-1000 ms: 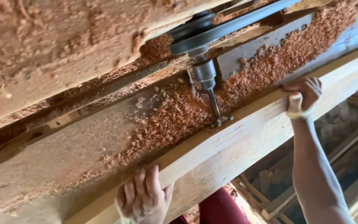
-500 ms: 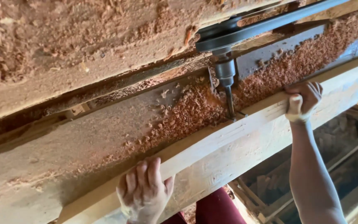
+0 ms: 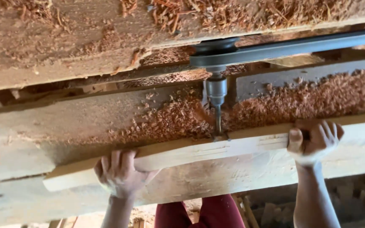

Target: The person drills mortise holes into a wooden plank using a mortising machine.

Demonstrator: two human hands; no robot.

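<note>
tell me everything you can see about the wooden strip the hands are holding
The wooden strip is a long, pale, squared length of bare timber lying slightly tilted across the sawdust-covered bench. The left hand grips near its left end, the right hand farther right. The drill bit meets its top edge between them.

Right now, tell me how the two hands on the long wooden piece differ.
The left hand grips the wooden strip near its free end, far from the drill bit; the right hand grips close beside the bit. The left hand's fingers curl over the top edge; the right hand shows its thumb in front. Both hold the same strip on the sawdust-covered bench.
</note>
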